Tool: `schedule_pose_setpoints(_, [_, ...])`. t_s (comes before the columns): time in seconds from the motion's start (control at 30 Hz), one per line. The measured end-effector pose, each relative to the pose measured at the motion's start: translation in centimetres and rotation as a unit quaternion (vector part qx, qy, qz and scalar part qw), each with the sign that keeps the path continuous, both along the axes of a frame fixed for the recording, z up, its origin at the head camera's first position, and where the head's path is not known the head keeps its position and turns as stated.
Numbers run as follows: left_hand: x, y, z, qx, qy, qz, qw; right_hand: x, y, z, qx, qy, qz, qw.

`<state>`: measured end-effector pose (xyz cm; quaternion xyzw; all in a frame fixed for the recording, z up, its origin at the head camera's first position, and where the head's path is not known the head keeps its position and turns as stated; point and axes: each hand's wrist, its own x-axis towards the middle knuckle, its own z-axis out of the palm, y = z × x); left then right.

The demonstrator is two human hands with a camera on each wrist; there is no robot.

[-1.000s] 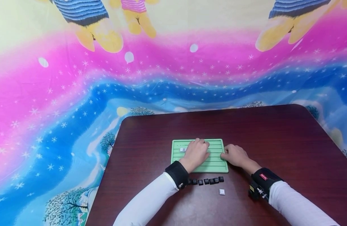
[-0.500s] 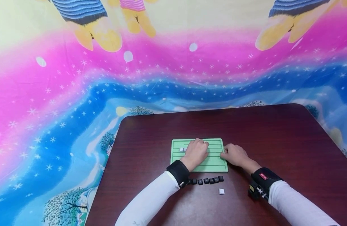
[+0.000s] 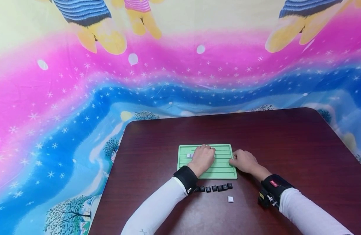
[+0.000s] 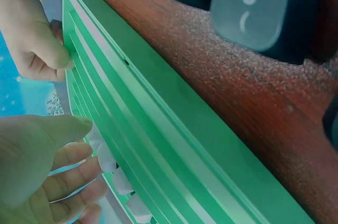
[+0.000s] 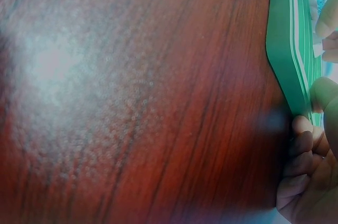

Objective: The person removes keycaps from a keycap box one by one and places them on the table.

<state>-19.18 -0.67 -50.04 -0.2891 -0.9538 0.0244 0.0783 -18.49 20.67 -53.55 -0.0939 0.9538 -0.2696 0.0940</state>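
Observation:
A green grooved board [image 3: 219, 174] lies on the dark table. My left hand [image 3: 202, 160] is over its upper middle, and in the left wrist view the thumb and index finger pinch a white keycap [image 4: 94, 135] at the end of a row. Other white keycaps [image 4: 122, 180] sit along the same groove; in the head view the hand hides most of them, leaving the leftmost keycap [image 3: 188, 155] showing. My right hand [image 3: 245, 161] grips the board's right edge, thumb on top and curled fingers against the side.
Several black keycaps [image 3: 214, 188] stand in a line in front of the board, one marked 0 [image 4: 251, 10]. A single white keycap [image 3: 230, 199] lies nearer to me on the table [image 3: 274, 137]. A printed cloth [image 3: 168, 71] hangs behind the table.
My left hand has shifted slightly left along the row of white keycaps. The right hand keeps its grip, and the board has stayed in place.

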Motion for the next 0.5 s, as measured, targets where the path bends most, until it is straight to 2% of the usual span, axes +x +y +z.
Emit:
schedule_pose_setpoints(0.17, [-0.25,0.02,-0.38,0.004,0.000,0.002,1.0000,-0.03,0.02,0.13,0.000,-0.001,-0.001,1.000])
schedule_pose_setpoints(0.5, [-0.57,0.09,-0.91,-0.016,0.003,0.003,0.9999,-0.04,0.04,0.27,0.000,0.000,0.002,1.000])
